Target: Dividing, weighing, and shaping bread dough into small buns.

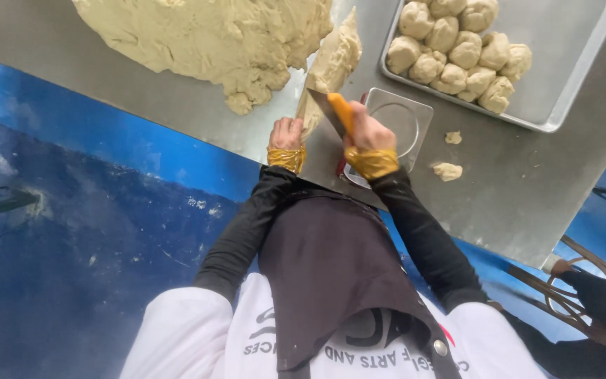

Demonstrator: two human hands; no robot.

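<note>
My right hand (368,132) grips a knife with an orange handle (341,111); its grey blade (322,102) rests against a long strip of pale dough (334,62). My left hand (287,133) presses on the near end of that strip. A large mass of the same dough (212,35) lies on the steel table (513,189) to the left. Both wrists wear gold cuffs over black sleeves.
A small square scale with a round steel plate (398,123) sits just right of my right hand. A metal tray (569,77) at the back right holds several dough balls (457,49). Two dough scraps (447,170) lie near the scale. The floor (71,231) is blue.
</note>
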